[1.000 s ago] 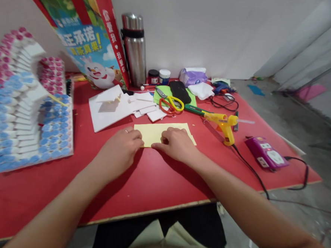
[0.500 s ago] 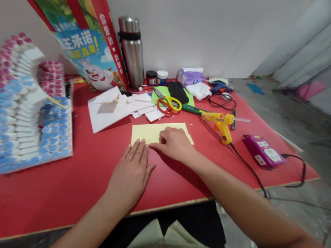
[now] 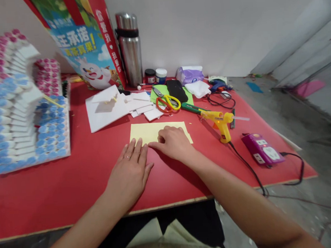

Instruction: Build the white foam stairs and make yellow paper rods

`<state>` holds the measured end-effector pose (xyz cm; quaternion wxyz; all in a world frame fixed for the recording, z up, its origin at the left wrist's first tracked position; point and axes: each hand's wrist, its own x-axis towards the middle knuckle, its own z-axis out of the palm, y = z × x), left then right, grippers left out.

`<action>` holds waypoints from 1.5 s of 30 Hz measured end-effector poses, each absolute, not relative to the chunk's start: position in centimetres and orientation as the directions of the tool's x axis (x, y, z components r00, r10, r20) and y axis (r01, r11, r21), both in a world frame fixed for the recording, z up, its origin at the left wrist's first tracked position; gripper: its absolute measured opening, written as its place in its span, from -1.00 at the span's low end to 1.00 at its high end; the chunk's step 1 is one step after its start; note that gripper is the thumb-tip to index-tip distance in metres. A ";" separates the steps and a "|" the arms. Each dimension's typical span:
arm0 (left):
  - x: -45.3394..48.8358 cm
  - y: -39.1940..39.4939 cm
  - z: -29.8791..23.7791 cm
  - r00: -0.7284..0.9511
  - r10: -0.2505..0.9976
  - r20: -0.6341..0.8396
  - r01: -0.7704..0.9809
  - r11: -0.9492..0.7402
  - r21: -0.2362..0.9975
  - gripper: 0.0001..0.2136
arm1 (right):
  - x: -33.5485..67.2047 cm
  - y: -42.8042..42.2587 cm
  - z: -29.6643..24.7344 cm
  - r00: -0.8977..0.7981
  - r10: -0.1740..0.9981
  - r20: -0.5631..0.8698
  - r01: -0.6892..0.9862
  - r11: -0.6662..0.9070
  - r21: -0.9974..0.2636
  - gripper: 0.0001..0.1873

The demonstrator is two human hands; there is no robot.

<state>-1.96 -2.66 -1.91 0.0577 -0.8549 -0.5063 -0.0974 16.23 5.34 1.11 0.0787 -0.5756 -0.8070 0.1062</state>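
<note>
A pale yellow sheet of paper (image 3: 147, 132) lies flat on the red table (image 3: 59, 183), in front of me. My left hand (image 3: 130, 171) rests palm down on the table, fingers stretched out, their tips at the sheet's near edge; it holds nothing. My right hand (image 3: 172, 142) lies on the sheet's near right part with its fingers curled, pressing the paper down.
A yellow glue gun (image 3: 221, 122) with a black cord and a purple power strip (image 3: 262, 153) lie to the right. Behind the sheet are scissors (image 3: 166, 101), white foam pieces (image 3: 108, 107), a steel flask (image 3: 128, 47) and a poster. A blue-and-pink foam model (image 3: 21, 106) stands left.
My left hand has drawn back off the sheet and flattened on the table, fingers stretched out. My right hand has stayed on the paper.
</note>
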 end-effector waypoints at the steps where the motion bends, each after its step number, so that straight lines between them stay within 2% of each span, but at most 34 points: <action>1: -2.0 -2.7 -1.9 0.467 0.858 0.214 0.879 -0.477 -0.007 -0.47 | 16.2 5.3 1.1 -0.323 0.947 0.000 0.914 0.312 -0.261 -0.43; 10: -2.1 -2.9 -1.9 0.445 0.882 0.157 0.893 -0.451 0.000 -0.47 | 16.2 5.3 1.3 -0.317 0.949 -0.001 0.916 0.305 -0.262 -0.46; 27: -3.2 -2.9 -2.0 0.456 0.871 0.183 0.890 -0.452 -0.062 -0.36 | 16.3 5.3 1.4 -0.326 0.945 -0.014 0.915 0.311 -0.258 -0.51; 34: -5.8 -3.0 -1.4 0.351 0.912 0.211 0.936 -0.349 -0.044 -0.37 | 16.2 5.3 1.7 -0.326 0.945 -0.035 0.917 0.307 -0.255 -0.50; 37: -5.5 -2.3 1.0 0.377 0.887 0.268 0.916 -0.401 0.037 -0.51 | 16.2 5.3 1.6 -0.328 0.944 -0.026 0.913 0.310 -0.264 -0.50; 40: -4.0 -0.1 3.3 0.382 0.871 0.308 0.863 -0.456 0.217 -0.70 | 16.4 5.2 1.2 -0.327 0.945 -0.006 0.909 0.312 -0.278 -0.49; 43: -2.6 2.8 3.9 0.420 0.898 0.133 0.778 -0.432 0.457 -0.85 | 16.6 5.1 1.0 -0.333 0.943 0.006 0.900 0.320 -0.295 -0.48; 45: -2.2 4.4 3.4 0.461 0.888 -0.008 0.740 -0.380 0.555 -0.89 | 16.8 5.0 1.0 -0.349 0.937 0.012 0.889 0.336 -0.311 -0.51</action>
